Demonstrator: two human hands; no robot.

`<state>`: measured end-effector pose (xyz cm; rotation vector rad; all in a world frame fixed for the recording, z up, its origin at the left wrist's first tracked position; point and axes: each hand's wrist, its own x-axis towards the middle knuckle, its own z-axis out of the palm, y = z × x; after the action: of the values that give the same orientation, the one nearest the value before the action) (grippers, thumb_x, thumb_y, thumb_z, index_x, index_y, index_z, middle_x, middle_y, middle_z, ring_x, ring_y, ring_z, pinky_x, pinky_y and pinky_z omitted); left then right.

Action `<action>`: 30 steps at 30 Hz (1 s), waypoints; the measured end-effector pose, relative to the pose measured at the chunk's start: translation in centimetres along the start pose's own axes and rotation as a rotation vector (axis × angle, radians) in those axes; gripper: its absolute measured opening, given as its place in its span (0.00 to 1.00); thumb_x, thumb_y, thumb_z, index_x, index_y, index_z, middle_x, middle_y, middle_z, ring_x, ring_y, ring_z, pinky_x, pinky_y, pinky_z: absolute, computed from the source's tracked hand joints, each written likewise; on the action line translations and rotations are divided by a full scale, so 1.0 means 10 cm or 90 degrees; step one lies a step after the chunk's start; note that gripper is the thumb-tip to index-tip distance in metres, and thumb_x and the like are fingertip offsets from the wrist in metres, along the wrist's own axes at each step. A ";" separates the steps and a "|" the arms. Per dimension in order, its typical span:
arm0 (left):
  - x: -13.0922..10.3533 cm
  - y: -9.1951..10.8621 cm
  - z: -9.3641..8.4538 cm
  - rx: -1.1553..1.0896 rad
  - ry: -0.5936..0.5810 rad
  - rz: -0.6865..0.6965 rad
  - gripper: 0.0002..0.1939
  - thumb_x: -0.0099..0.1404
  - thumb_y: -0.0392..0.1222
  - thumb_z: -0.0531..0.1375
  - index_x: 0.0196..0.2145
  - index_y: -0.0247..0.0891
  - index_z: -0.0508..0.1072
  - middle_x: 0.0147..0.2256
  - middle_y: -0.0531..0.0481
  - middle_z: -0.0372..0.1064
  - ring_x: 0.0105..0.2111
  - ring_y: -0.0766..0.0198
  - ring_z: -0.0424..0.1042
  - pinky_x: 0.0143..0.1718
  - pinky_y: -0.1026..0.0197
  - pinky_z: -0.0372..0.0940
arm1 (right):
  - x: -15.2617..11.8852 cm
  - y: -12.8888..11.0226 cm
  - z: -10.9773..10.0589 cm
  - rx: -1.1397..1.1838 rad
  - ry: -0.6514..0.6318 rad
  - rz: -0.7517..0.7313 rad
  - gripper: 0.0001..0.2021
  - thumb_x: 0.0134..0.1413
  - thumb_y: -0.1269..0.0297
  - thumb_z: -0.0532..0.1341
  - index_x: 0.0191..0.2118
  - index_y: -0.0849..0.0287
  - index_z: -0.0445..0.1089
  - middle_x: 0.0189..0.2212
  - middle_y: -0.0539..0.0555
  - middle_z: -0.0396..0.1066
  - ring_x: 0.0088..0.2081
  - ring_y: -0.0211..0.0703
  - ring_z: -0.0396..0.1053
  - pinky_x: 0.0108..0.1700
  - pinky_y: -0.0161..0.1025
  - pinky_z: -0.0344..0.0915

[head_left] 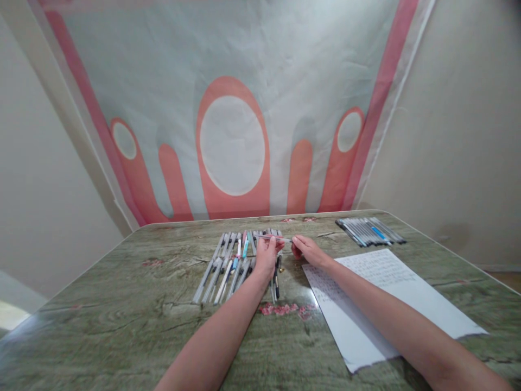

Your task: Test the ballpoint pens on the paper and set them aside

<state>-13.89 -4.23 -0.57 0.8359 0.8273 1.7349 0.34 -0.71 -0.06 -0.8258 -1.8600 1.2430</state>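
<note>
Between my hands, above the middle of the table, a thin clear pen (287, 239) lies nearly level. My left hand (267, 254) is closed around its left part. At its right end the fingers of my right hand (306, 251) pinch it. Beneath and beside my left hand, pens lie in two rows: a back row (230, 244) and a front row (211, 279). Most are clear with dark parts, and a few are white, blue or teal. My left hand and forearm hide part of these rows.
To the right lies a sheet of paper (378, 282) with handwriting, partly under my right forearm. Behind it, a group of pens (370, 232) is laid side by side, one bright blue. The wood-patterned table (122, 304) meets a printed backdrop (232, 54) at its far edge.
</note>
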 end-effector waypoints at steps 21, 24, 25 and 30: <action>-0.02 0.03 0.02 -0.087 0.036 -0.054 0.09 0.57 0.40 0.58 0.34 0.36 0.61 0.34 0.50 0.69 0.30 0.71 0.69 0.39 0.63 0.63 | 0.04 -0.12 -0.01 0.110 -0.034 0.041 0.18 0.54 0.50 0.48 0.23 0.58 0.56 0.18 0.47 0.60 0.19 0.34 0.60 0.23 0.33 0.60; -0.03 0.10 0.08 -0.150 0.042 -0.123 0.06 0.58 0.38 0.58 0.33 0.35 0.63 0.32 0.50 0.69 0.29 0.73 0.68 0.38 0.66 0.64 | 0.03 -0.25 -0.11 0.064 -0.050 -0.004 0.17 0.51 0.49 0.51 0.27 0.59 0.59 0.20 0.47 0.62 0.23 0.34 0.62 0.26 0.33 0.61; -0.04 0.12 0.12 -0.164 0.040 -0.150 0.05 0.58 0.37 0.58 0.32 0.35 0.64 0.32 0.50 0.69 0.29 0.73 0.68 0.38 0.67 0.64 | 0.01 -0.29 -0.14 0.023 -0.048 -0.033 0.16 0.49 0.49 0.55 0.30 0.59 0.60 0.23 0.47 0.63 0.25 0.34 0.62 0.27 0.32 0.61; -0.26 0.08 0.42 -0.139 -0.067 -0.215 0.06 0.57 0.39 0.58 0.33 0.35 0.67 0.33 0.50 0.70 0.32 0.71 0.69 0.37 0.67 0.64 | -0.26 -0.42 -0.22 -0.106 0.000 -0.155 0.21 0.49 0.53 0.56 0.47 0.56 0.60 0.38 0.52 0.64 0.40 0.38 0.63 0.43 0.37 0.60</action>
<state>-10.03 -6.35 1.90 0.5967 0.6526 1.4392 3.06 -3.21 3.87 -0.6607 -2.0164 0.9487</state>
